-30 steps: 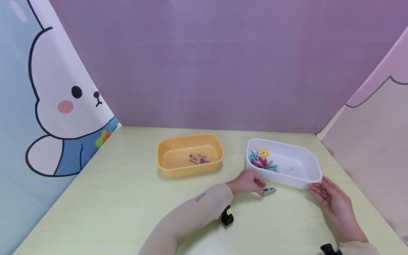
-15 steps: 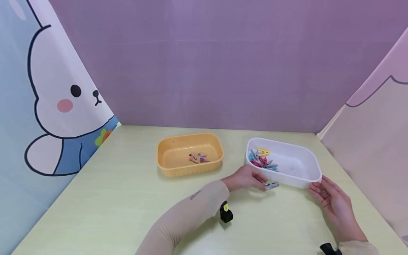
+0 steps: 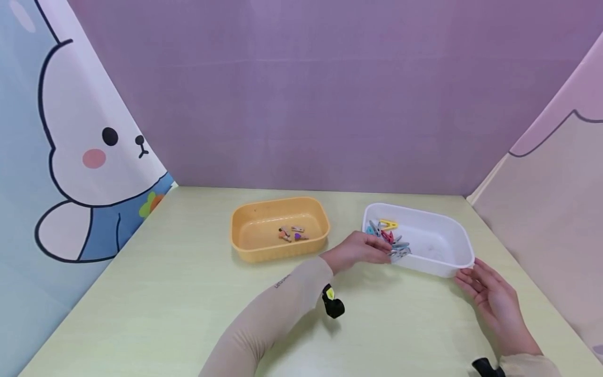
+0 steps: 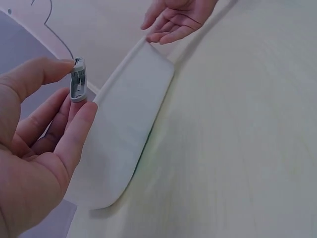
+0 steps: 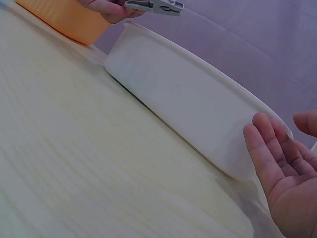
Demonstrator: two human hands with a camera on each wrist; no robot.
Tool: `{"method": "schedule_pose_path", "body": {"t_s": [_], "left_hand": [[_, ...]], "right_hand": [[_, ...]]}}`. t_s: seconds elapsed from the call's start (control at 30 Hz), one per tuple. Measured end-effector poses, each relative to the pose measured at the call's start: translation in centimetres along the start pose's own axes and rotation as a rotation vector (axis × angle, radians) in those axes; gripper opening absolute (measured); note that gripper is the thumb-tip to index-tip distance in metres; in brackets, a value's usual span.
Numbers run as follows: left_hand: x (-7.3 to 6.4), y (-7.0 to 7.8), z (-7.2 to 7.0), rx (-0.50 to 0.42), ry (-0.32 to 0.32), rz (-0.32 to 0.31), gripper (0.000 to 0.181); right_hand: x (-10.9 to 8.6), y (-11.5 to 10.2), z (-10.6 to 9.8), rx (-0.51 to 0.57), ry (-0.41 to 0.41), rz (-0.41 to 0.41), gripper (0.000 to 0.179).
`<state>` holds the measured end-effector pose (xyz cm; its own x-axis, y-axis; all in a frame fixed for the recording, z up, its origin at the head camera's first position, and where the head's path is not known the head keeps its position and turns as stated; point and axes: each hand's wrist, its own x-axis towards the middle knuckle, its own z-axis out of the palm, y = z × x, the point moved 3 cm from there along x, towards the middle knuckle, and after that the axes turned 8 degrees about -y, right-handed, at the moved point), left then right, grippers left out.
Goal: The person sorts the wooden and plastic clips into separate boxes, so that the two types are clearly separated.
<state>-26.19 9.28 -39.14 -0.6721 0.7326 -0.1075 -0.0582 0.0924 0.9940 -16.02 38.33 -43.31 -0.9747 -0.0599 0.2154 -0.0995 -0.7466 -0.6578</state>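
Note:
In the head view my left hand (image 3: 360, 248) is at the near left side of the white plastic basin (image 3: 440, 266). Its thumb and fingertips pinch a grey clothespin (image 4: 78, 82), which sits at about rim height. Several clothespins (image 3: 387, 236), among them red, blue, grey and yellow ones, lie in a heap in the basin's left end. At the basin's near right corner my right hand (image 3: 494, 303) touches the outer wall with loosely bent fingers. The right wrist view shows these fingertips (image 5: 262, 119) against the wall, with the thumb beside the rim.
An orange-yellow basin (image 3: 254, 254) stands left of the white one, holding several small wooden clips (image 3: 298, 229) with coloured decorations. Both basins rest on a pale wood-look table (image 3: 155, 293). A purple backdrop (image 3: 301, 94) rises behind, and printed cloths flank the table.
My left hand has lifted the grey clothespin from the table in front of the white basin and carried it up and away to the basin's near rim. The right hand has stayed in place.

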Motion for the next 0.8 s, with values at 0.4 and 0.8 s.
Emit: {"method": "schedule_pose_path", "body": {"t_s": [0.4,0.8], "left_hand": [[1.2,0.7,-0.4,-0.287,0.012,0.046,0.032],[3.0,1.9,-1.0,-0.378,0.097,0.084,0.026]], "right_hand": [[0.1,0.0,0.0,0.008,0.008,0.001,0.028],[0.1,0.0,-0.1,0.011,0.012,-0.003,0.028]]}}
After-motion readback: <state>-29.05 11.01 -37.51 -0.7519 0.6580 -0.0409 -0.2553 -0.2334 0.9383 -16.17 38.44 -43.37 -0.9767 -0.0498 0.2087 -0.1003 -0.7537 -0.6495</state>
